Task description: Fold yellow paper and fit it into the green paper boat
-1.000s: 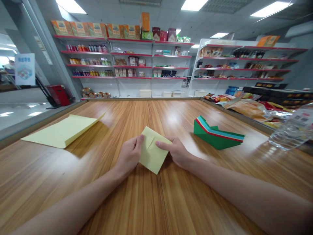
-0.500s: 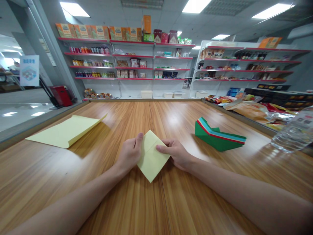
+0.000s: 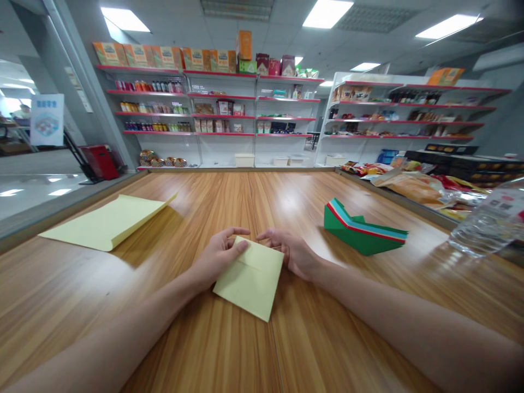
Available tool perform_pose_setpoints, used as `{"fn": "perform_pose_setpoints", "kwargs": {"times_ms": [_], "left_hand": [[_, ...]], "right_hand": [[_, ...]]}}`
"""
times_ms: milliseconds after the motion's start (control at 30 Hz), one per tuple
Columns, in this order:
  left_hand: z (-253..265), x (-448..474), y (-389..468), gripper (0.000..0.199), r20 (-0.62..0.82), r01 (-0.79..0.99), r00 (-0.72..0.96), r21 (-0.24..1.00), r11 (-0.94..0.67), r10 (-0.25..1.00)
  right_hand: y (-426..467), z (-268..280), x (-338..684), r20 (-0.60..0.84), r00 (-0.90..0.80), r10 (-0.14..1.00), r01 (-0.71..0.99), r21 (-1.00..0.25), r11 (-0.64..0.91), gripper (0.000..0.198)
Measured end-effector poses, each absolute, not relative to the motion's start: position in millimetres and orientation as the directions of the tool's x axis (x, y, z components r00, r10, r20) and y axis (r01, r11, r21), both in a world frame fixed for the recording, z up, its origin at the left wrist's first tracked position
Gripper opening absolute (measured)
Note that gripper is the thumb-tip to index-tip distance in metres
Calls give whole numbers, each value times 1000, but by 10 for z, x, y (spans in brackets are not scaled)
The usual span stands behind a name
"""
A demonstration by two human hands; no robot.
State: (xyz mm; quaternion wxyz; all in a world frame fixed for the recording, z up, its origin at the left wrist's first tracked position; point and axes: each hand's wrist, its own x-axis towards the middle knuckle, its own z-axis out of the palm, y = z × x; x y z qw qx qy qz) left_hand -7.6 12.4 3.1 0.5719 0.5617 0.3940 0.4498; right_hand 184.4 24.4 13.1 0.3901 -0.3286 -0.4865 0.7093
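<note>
A small folded sheet of pale yellow paper (image 3: 251, 281) is tilted over the table in front of me. My left hand (image 3: 219, 256) pinches its upper left edge, thumb on top and fingers behind. My right hand (image 3: 297, 254) is at the upper right corner, one finger stretched left above the top edge and the others curled at the corner, partly hidden by the paper. A crease runs across the upper part of the paper.
To the left lies a larger yellow sheet (image 3: 102, 221) with a curled edge. A green folded paper piece with red, white and blue layers (image 3: 364, 234) stands at the right. Beyond it are a clear plastic bottle (image 3: 487, 224) and snack bags (image 3: 417, 188). Stocked shelves (image 3: 221, 98) line the back.
The folded paper has turned from a diamond to a nearly square-on position and moved slightly nearer. My right thumb has come off its face, and my left fingers have stretched out behind it.
</note>
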Motion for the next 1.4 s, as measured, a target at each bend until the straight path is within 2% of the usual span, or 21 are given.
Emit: {"fn": "perform_pose_setpoints", "kwargs": {"times_ms": [67, 133, 233, 300, 367, 467, 567, 733, 867, 967, 1033, 1100, 1167, 1233, 1300, 1333, 1400], "left_hand": [[46, -79, 119, 45, 28, -45, 314, 999, -14, 949], [73, -93, 128, 44, 15, -130, 304, 991, 26, 953], [120, -129, 146, 38, 11, -372, 332, 920, 120, 943], [135, -144, 150, 38, 22, -464, 393, 868, 177, 919], [125, -138, 150, 36, 35, -480, 414, 858, 185, 910], [73, -105, 153, 33, 23, -459, 308, 879, 127, 951], [32, -86, 159, 35, -4, -426, 230, 899, 104, 973], [70, -109, 138, 38, -32, -355, 294, 924, 140, 955], [126, -127, 121, 44, 52, -494, 378, 856, 154, 924], [116, -115, 134, 41, 115, -496, 396, 862, 106, 911], [87, -101, 150, 40, 102, -453, 341, 889, 69, 935], [58, -92, 164, 39, 74, -426, 263, 904, 47, 962], [42, -91, 171, 38, 55, -414, 215, 909, 40, 975], [42, -94, 173, 39, 50, -417, 204, 908, 41, 978], [54, -100, 174, 38, 40, -422, 204, 905, 51, 978], [63, -105, 176, 37, 28, -425, 207, 903, 64, 978], [85, -122, 179, 34, 0, -433, 223, 896, 99, 975]], "right_hand": [[251, 109, 1846, -47, -513, 857, -167, -974, -153, 29], [266, 65, 1837, 5, -492, 870, -152, -985, -81, 29], [305, 5, 1820, 75, -315, 946, -256, -967, -9, 28], [324, -6, 1813, 65, -212, 975, -335, -942, -10, 28], [323, 10, 1811, 36, -196, 980, -378, -925, -42, 29], [291, 55, 1814, -5, -293, 956, -336, -936, -108, 29], [269, 80, 1827, 9, -349, 937, -309, -945, -105, 26], [297, 48, 1854, 62, -411, 910, -249, -967, -47, 37], [330, 36, 1851, 62, -247, 967, -312, -950, -18, 34], [343, 26, 1837, 61, -166, 984, -361, -933, -4, 31], [335, 4, 1825, 43, -205, 978, -284, -959, -17, 30], [311, -18, 1816, 36, -261, 965, -117, -993, 6, 32], [278, -16, 1818, 125, -259, 958, 101, -983, 156, 30], [242, 23, 1834, 353, -225, 908, 305, -860, 410, 22], [208, 89, 1860, 600, -256, 758, 450, -620, 643, 23], [192, 124, 1875, 672, -317, 669, 484, -493, 723, 24], [162, 182, 1899, 693, -489, 530, 487, -287, 825, 26]]}}
